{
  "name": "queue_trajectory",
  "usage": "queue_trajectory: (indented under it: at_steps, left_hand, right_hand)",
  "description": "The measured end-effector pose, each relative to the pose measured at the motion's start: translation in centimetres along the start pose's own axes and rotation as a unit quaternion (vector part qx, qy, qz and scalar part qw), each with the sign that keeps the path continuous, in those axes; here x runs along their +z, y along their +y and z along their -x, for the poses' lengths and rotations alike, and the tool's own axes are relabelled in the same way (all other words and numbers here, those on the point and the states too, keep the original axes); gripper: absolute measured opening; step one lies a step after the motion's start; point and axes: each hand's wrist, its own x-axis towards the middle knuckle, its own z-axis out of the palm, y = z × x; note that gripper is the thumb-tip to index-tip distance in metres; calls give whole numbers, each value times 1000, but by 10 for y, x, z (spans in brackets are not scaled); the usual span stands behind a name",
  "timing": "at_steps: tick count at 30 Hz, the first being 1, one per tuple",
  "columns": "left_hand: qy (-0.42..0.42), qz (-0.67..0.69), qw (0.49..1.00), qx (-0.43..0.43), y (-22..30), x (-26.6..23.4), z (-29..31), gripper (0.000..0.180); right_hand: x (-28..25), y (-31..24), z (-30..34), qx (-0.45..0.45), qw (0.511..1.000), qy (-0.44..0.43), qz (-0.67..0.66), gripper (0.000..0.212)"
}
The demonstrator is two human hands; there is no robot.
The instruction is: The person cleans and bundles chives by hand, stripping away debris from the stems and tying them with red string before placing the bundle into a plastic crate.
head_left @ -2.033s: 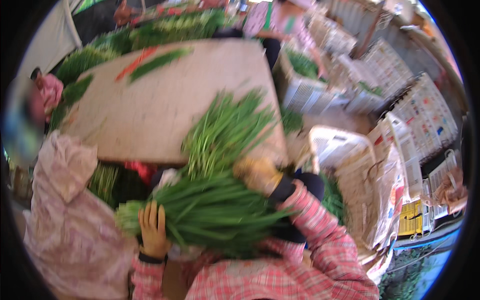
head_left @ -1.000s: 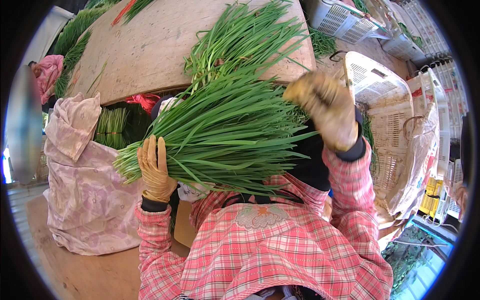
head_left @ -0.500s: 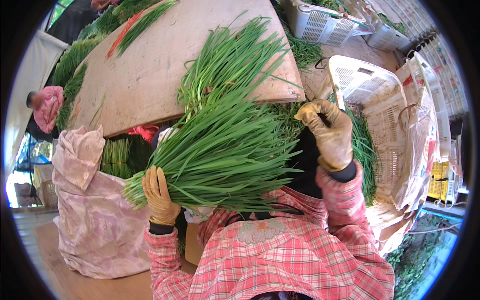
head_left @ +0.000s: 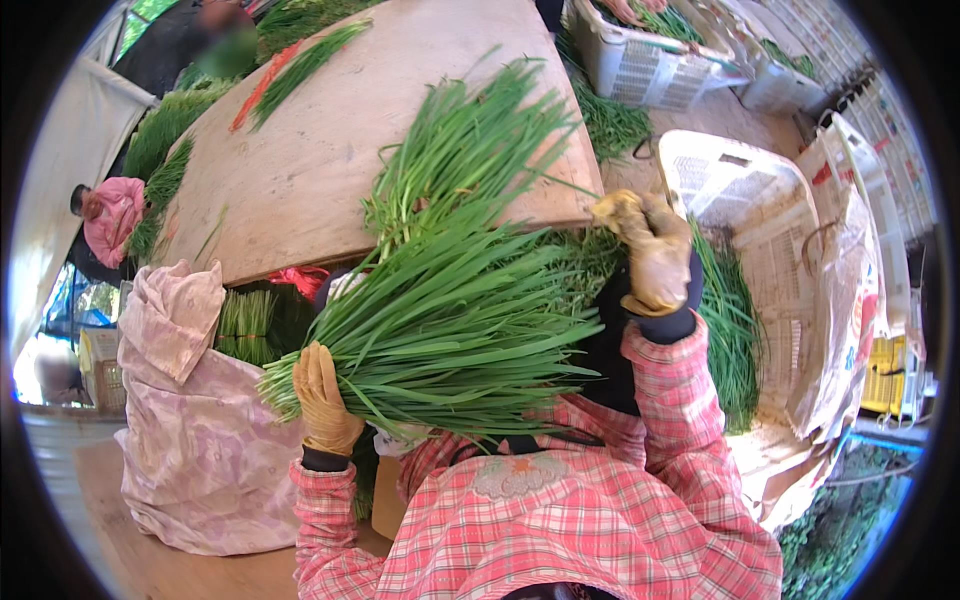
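A large bunch of garlic chives (head_left: 460, 335) lies across in front of me, its pale stem ends to the left and its green leaves fanned out to the right. My left hand (head_left: 326, 402), in a tan glove, is closed around it close to the stem ends. My right hand (head_left: 655, 258), in a stained glove, is raised beyond the leaf tips near the table's corner. Its fingers are curled together; whether they pinch anything is too unclear to see. Past the bunch, a loose pile of chives (head_left: 465, 150) spreads over the wooden table (head_left: 270, 180).
Left of me stands a cloth-covered container (head_left: 205, 450) with tied chives (head_left: 245, 318) inside. A white crate (head_left: 790, 270) is at right, with chives (head_left: 728, 330) beside it. Another crate (head_left: 650, 70) stands at the far right. A person in pink (head_left: 113, 215) is at far left.
My right hand has turned slightly, and its fingers have drawn together. The left hand keeps its hold on the chives. The whole view has shifted a little; another person's hand now shows over the far crate.
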Motion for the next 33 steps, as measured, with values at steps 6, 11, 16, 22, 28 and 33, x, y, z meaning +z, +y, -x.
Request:
queue_trajectory:
  at_steps: [6, 11, 16, 22, 28, 33]
  left_hand:
    - [-64, -35, 997, -4, -2, -10, -5, 83]
    - [-59, -46, 997, 15, 4, -14, -9, 71]
    - [-31, -82, 994, 64, 3, -11, -16, 69]
    - [-30, 53, 997, 49, -13, -42, -34, 88]
    - [-163, 525, 823, -143, -33, -101, -47, 89]
    - [-323, 652, 678, -101, -76, -59, -14, 77]
  right_hand:
    - [30, 30, 7, -304, 856, -203, 365, 40]
    - [23, 55, 20, -142, 925, -253, 244, 13]
    - [23, -17, 17, -86, 993, -82, 5, 10]
    - [-6, -34, 12, -150, 970, -84, 174, 15]
    - [-20, 53, 36, -1, 945, -270, 186, 24]
    - [61, 79, 100, 169, 864, -475, 6, 71]
